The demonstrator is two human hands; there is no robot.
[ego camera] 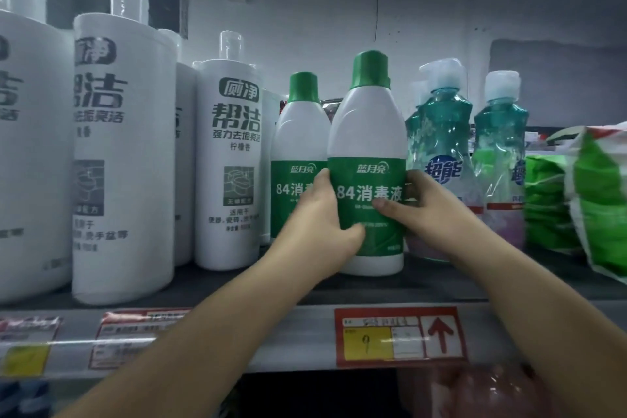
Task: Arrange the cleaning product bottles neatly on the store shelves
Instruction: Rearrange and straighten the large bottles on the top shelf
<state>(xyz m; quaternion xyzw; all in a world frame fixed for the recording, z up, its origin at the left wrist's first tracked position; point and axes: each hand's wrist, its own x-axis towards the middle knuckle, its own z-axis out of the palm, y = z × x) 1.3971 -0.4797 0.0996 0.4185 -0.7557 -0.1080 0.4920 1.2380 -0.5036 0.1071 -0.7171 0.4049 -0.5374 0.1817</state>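
A white disinfectant bottle (368, 132) with a green cap and green label stands upright near the front of the shelf (305, 329). My left hand (317, 224) wraps its left side, thumb across the lower label. My right hand (424, 205) grips its right side, thumb on the label. A second identical disinfectant bottle (298, 132) stands just behind and to the left, partly hidden by my left hand.
Several tall white toilet-cleaner bottles (234, 159) fill the shelf's left part. Two teal pump bottles (441, 146) stand right of the held bottle. Green bagged goods (583, 193) lie at the far right. Price tags (398, 336) line the shelf edge.
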